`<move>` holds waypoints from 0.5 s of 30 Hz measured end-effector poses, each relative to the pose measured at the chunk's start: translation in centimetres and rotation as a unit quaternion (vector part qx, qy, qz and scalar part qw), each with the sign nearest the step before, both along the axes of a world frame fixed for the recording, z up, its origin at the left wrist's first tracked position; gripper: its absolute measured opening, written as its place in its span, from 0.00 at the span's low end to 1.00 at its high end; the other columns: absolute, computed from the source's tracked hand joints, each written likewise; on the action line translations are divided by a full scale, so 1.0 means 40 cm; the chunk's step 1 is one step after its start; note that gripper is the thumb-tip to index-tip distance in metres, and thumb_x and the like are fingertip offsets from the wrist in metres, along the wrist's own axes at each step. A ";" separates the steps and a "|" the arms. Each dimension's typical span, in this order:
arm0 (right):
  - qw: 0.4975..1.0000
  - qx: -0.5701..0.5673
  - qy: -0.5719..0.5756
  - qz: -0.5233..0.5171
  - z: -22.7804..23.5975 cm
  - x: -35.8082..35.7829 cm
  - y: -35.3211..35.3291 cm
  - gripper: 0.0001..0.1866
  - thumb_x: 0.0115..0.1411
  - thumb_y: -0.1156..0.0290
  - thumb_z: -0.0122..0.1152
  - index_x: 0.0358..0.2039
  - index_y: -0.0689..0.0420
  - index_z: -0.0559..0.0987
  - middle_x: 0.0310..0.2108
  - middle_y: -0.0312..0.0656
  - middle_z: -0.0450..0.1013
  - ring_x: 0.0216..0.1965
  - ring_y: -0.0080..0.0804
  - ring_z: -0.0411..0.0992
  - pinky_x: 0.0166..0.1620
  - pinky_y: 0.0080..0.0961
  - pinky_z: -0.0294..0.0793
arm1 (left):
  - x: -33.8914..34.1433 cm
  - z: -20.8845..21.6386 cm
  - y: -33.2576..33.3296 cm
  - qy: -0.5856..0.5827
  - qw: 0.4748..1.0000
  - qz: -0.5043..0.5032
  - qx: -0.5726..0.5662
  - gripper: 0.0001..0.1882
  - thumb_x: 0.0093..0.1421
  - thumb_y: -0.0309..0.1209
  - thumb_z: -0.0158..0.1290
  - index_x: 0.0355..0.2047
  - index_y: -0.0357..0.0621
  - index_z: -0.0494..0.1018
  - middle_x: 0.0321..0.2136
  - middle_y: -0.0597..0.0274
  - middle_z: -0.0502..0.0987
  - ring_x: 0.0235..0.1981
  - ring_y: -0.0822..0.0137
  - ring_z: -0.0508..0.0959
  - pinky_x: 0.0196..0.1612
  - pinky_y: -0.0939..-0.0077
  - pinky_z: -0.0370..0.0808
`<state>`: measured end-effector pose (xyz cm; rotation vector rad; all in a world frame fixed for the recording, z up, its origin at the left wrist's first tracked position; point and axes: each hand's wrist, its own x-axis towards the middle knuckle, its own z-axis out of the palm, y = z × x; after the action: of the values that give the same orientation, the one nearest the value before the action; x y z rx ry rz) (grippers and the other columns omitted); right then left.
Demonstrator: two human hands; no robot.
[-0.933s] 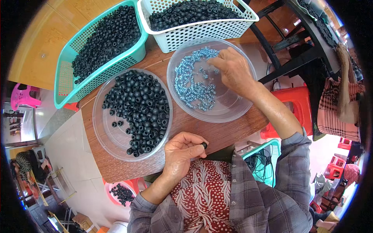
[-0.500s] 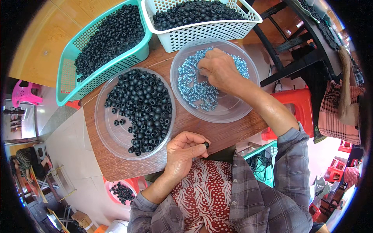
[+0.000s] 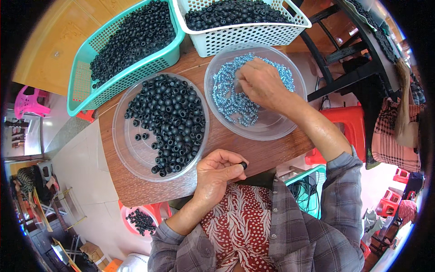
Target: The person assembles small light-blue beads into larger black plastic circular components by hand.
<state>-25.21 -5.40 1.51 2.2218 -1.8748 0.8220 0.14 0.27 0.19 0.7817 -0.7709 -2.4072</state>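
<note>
A small round black piece (image 3: 244, 165), hollow like a little cap, is pinched between the thumb and fingertips of my left hand (image 3: 216, 174) at the table's near edge. My right hand (image 3: 264, 84) reaches into a clear round tub (image 3: 276, 130), its fingers bent together among small shiny blue coil-like pieces (image 3: 244, 113). Whatever those fingertips grip is hidden behind the hand. To the left stands another clear tub (image 3: 128, 159), with many hollow black pieces (image 3: 174, 120) heaped toward its right side.
Behind the tubs are a teal basket (image 3: 131, 75) and a white basket (image 3: 249, 38), both full of black pieces. A red stool (image 3: 346, 122) stands right of the brown table (image 3: 120, 183). Below its left edge sits a pink basin (image 3: 131, 226) with more black pieces.
The whole view has shifted slightly, so tubs and baskets sit a little higher and further right. My left hand keeps its pinch on the black piece; my right hand stays in the tub.
</note>
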 end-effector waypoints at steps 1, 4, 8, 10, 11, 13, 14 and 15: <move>1.000 -0.002 -0.015 0.006 0.007 -0.001 0.015 0.03 0.50 0.77 0.60 0.24 0.61 0.75 0.24 0.43 0.71 0.30 0.41 0.70 0.33 0.35 0.69 | -0.002 -0.001 0.000 -0.003 1.000 0.004 0.005 0.08 0.53 0.18 0.58 0.33 0.34 0.72 0.35 0.47 0.78 0.28 0.63 0.78 0.34 0.72 0.77; 0.977 0.105 -0.185 -0.005 0.075 0.026 0.091 0.04 0.54 0.74 0.61 0.27 0.62 0.76 0.25 0.38 0.72 0.28 0.28 0.71 0.31 0.25 0.68 | -0.004 0.000 -0.004 0.004 1.000 0.003 0.031 0.08 0.53 0.19 0.59 0.34 0.34 0.72 0.36 0.47 0.78 0.30 0.63 0.78 0.36 0.72 0.77; 0.900 0.262 -0.347 -0.004 0.174 0.075 0.205 0.07 0.53 0.75 0.65 0.32 0.62 0.79 0.28 0.32 0.74 0.29 0.14 0.68 0.31 0.17 0.66 | -0.014 -0.005 -0.010 0.057 0.997 0.041 0.010 0.09 0.55 0.21 0.59 0.36 0.35 0.72 0.38 0.47 0.77 0.33 0.62 0.78 0.42 0.72 0.76; 0.885 0.270 -0.380 0.020 0.175 0.104 0.243 0.06 0.54 0.75 0.63 0.31 0.63 0.79 0.26 0.35 0.75 0.29 0.18 0.70 0.32 0.19 0.68 | -0.016 -0.001 -0.012 0.051 0.998 0.046 0.010 0.09 0.55 0.20 0.58 0.36 0.35 0.72 0.37 0.47 0.77 0.34 0.62 0.78 0.43 0.72 0.76; 0.872 0.273 -0.405 0.038 0.178 0.113 0.262 0.06 0.55 0.75 0.62 0.30 0.65 0.79 0.24 0.38 0.75 0.28 0.21 0.71 0.32 0.22 0.71 | -0.021 0.002 -0.011 0.055 0.997 0.045 0.008 0.09 0.55 0.20 0.58 0.36 0.35 0.72 0.37 0.48 0.77 0.35 0.62 0.78 0.43 0.72 0.75; 0.850 0.277 -0.445 0.047 0.160 0.127 0.284 0.06 0.54 0.75 0.63 0.30 0.64 0.79 0.24 0.40 0.75 0.27 0.24 0.72 0.31 0.24 0.71 | -0.024 0.005 -0.006 0.071 0.997 0.044 0.005 0.08 0.55 0.18 0.57 0.36 0.35 0.73 0.36 0.53 0.78 0.37 0.65 0.79 0.43 0.71 0.78; 0.857 0.301 -0.416 0.055 0.162 0.134 0.291 0.05 0.54 0.76 0.63 0.31 0.63 0.79 0.26 0.38 0.75 0.29 0.21 0.71 0.32 0.20 0.70 | -0.024 0.009 0.000 0.066 0.997 0.049 -0.003 0.08 0.55 0.17 0.57 0.36 0.34 0.73 0.36 0.53 0.78 0.37 0.66 0.79 0.43 0.72 0.78; 0.862 0.324 -0.385 0.063 0.164 0.140 0.295 0.05 0.55 0.76 0.63 0.32 0.62 0.79 0.28 0.35 0.74 0.31 0.18 0.71 0.32 0.17 0.68 | -0.024 0.013 0.005 0.062 0.997 0.055 -0.011 0.09 0.55 0.17 0.57 0.36 0.34 0.73 0.37 0.54 0.78 0.37 0.67 0.79 0.44 0.73 0.77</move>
<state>-19.62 6.41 8.08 2.6511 -2.7078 1.4463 -0.80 0.45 0.70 0.6424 -0.6867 -2.3199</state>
